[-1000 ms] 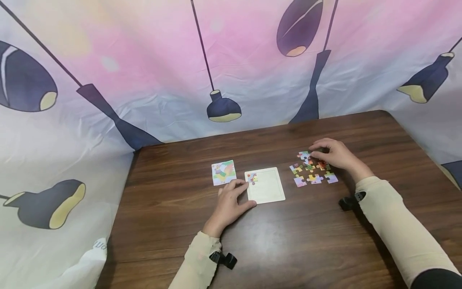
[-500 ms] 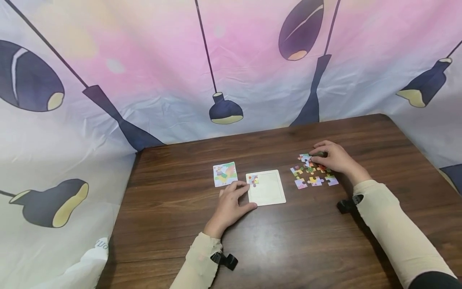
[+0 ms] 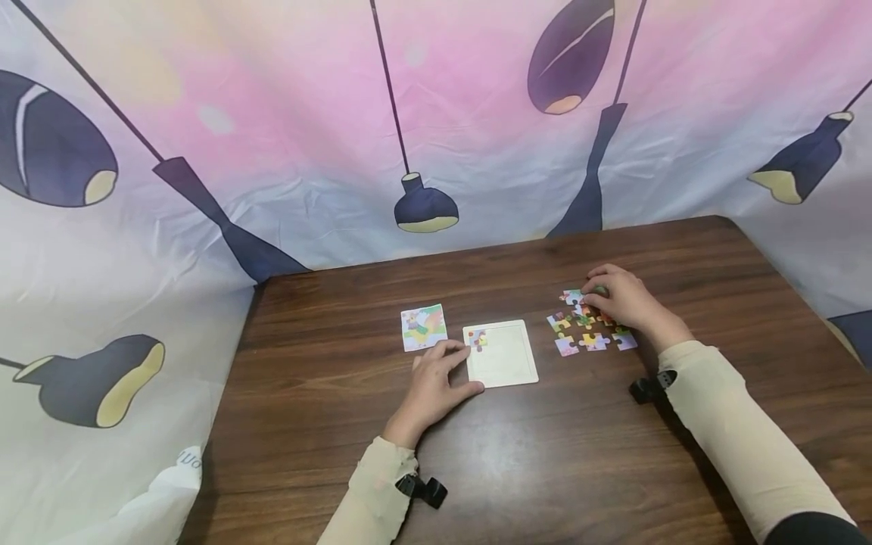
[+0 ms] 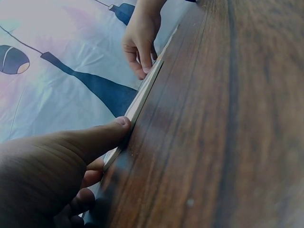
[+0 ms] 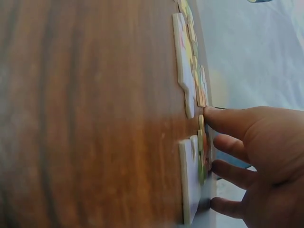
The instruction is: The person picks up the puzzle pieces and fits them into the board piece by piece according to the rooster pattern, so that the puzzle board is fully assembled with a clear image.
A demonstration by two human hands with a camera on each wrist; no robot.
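My left hand (image 3: pixel 432 382) is at the near left corner of a white square puzzle tray (image 3: pixel 507 356), thumb on the near edge and fingers on the left side. In the left wrist view its thumb (image 4: pixel 107 135) lies against the tray's edge. A few joined puzzle pieces (image 3: pixel 479 340) fill the tray's far left corner. My right hand (image 3: pixel 627 299) reaches down over loose puzzle pieces (image 3: pixel 593 342) right of the tray. In the right wrist view its fingers (image 5: pixel 235 147) are spread, tips right at the pieces; the thumb tip meets one piece's edge.
A small picture card (image 3: pixel 423 328) with a colourful cartoon lies left of the tray. Everything rests on a dark wooden table (image 3: pixel 545 462). A printed cloth (image 3: pixel 306 136) hangs behind the table and along its sides.
My right hand has shifted slightly to the left over the loose pieces. The left hand stays at the tray's corner. The head view has tilted a little.
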